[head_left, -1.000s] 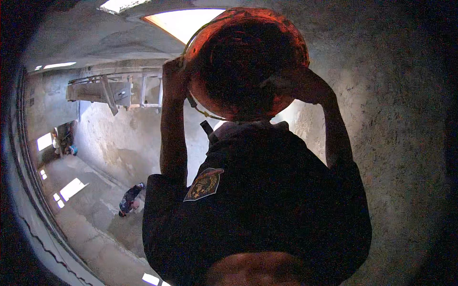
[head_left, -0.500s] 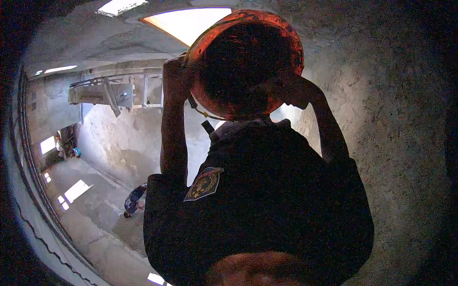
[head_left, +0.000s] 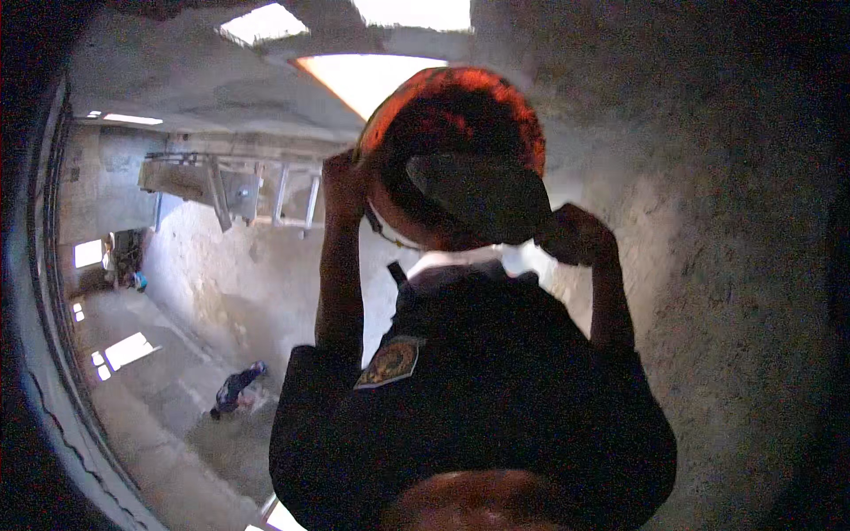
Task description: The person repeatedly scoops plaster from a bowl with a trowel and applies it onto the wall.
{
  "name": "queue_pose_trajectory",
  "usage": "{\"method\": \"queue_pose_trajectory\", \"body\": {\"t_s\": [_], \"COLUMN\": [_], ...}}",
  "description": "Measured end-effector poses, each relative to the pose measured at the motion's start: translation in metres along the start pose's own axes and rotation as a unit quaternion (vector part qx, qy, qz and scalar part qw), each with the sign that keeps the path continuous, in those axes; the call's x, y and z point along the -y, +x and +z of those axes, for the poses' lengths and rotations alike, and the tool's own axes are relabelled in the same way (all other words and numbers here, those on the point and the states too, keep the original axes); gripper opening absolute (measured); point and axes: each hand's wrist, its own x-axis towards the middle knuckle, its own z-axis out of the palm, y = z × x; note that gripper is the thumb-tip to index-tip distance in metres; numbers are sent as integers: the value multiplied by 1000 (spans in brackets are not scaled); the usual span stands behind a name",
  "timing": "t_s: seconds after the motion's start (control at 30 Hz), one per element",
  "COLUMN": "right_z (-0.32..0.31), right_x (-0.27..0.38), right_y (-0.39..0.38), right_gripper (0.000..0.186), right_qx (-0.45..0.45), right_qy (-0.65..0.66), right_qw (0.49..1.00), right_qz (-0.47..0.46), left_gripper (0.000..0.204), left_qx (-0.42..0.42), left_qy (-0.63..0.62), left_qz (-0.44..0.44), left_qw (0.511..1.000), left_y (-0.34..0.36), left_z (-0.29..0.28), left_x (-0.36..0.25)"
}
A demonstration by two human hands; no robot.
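Observation:
An orange bucket (head_left: 505, 106), dark inside, is held up with its mouth tilted toward me. My left hand (head_left: 343, 186) grips its rim on the left side. A wire handle hangs along the bucket's lower left edge. My right hand (head_left: 580, 234) is closed at the lower right of the bucket, on a trowel with a broad, dark blade (head_left: 482, 195). That blade lies across the bucket's mouth; shadow hides whether it touches the inside. The trowel's grip is covered by my fingers.
A rough grey wall (head_left: 708, 265) rises close on the right. Far left stands a wooden platform (head_left: 199, 181) with boards and posts. Another person (head_left: 237, 389) bends low over the floor at the lower left. Bright openings light the room.
My right hand has moved outward from the bucket's mouth, and the trowel blade now shows across it. The bucket sits lower in the view, still in my left hand.

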Motion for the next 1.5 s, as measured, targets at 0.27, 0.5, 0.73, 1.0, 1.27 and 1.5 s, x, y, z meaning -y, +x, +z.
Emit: {"method": "queue_pose_trajectory", "body": {"t_s": [0.27, 0.5, 0.73, 1.0, 1.27, 1.5], "right_z": [-123, 11, -81, -133, -188, -245], "right_x": [-262, 70, 107, 262, 384, 406], "right_y": [54, 1, 9, -56, -84, -87], "right_gripper": [30, 34, 34, 47, 57, 48], "right_qx": [-37, -270, -391, -595, -826, -803], "right_qy": [309, 108, 165, -20, -308, -289], "right_qw": [948, 905, 785, 640, 293, 247], "right_qz": [61, -311, -452, -486, -371, -460], "left_gripper": [38, 29, 22, 25, 26, 26], "left_qx": [-106, -88, -58, -39, -165, -47], "left_qy": [236, -42, -210, -294, -100, -196], "left_qz": [189, 49, -83, -138, 96, -202], "left_qw": [947, 994, 972, 945, 976, 958], "left_y": [-14, -69, -59, -59, -72, -69], "left_z": [87, 71, 52, 75, 119, 57], "left_x": [60, 97, 26, 66, 157, 52]}}
